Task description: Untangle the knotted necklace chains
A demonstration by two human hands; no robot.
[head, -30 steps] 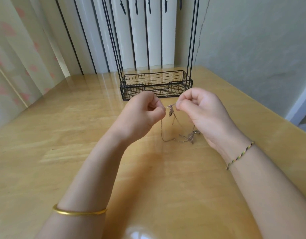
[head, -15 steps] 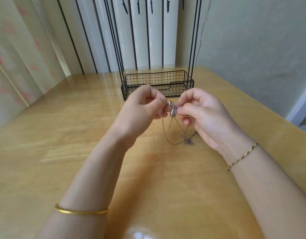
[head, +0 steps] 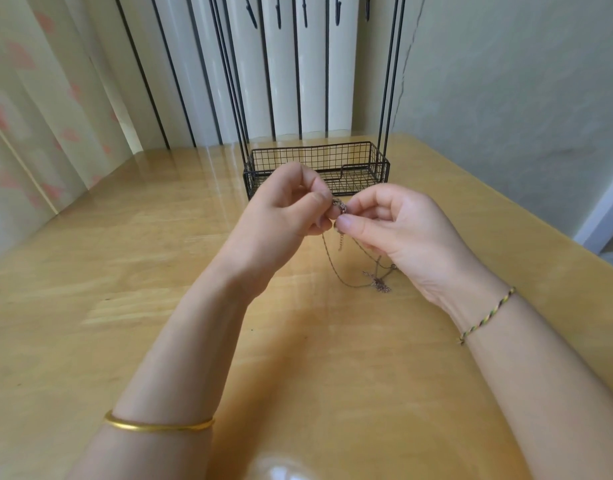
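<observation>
- Your left hand point(head: 284, 206) and right hand point(head: 398, 226) both pinch the knot point(head: 339, 206), fingers curled tight.
- The necklace chains point(head: 353, 271) dangle below onto the table point(head: 125, 271), near the wire basket point(head: 377, 161).

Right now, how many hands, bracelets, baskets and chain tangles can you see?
Hands: 2, left hand and right hand
Bracelets: 2, gold bangle and braided cord bracelet
Black wire basket: 1
Tangle of knotted necklace chains: 1
Total: 6
</observation>
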